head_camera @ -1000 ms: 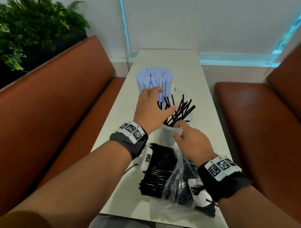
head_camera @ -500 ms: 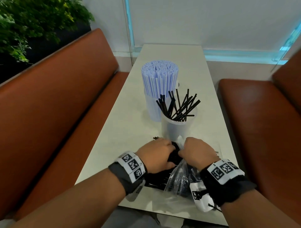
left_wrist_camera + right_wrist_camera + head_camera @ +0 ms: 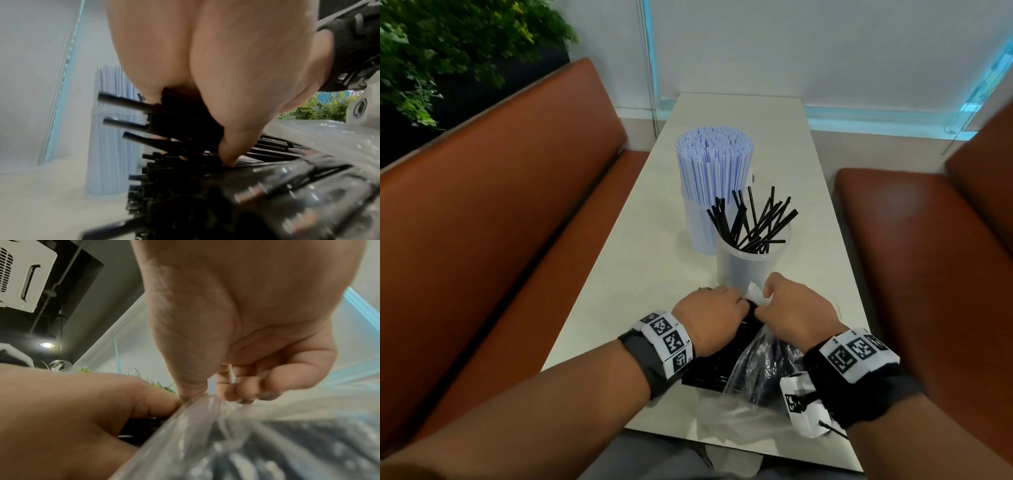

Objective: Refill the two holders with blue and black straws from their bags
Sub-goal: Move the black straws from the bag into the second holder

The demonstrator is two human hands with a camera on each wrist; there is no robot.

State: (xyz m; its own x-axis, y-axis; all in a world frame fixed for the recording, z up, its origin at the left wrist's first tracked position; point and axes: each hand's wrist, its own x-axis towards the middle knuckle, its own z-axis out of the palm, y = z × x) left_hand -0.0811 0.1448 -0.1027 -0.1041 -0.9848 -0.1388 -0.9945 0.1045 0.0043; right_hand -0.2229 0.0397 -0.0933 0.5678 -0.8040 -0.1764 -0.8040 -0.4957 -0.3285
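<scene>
Near the front edge of the pale table point(image 3: 619, 274), the left hand point(image 3: 709, 317) is curled round a bunch of black straws point(image 3: 185, 129) taken from the pile of black straws point(image 3: 709, 368) lying in the open clear bag point(image 3: 753, 363). In the left wrist view the thumb point(image 3: 230, 151) presses down into the pile, and several straw ends stick out of the grip toward the far end of the table. The right hand point(image 3: 799, 317), just beside the left, pinches the crumpled mouth of the bag between thumb point(image 3: 191, 386) and curled fingers point(image 3: 246, 391), holding the plastic up off the straws. The rest of the bag spreads under the right wrist to the table edge. Just beyond the two hands stands the near holder point(image 3: 753, 267), a clear tub with a loose scatter of black straws leaning out at angles. Behind it and a little to the left, touching or nearly so, is the far holder point(image 3: 697, 226), packed tight with upright blue straws point(image 3: 714, 161). Brown benches point(image 3: 500, 222) run along both sides of the table.
</scene>
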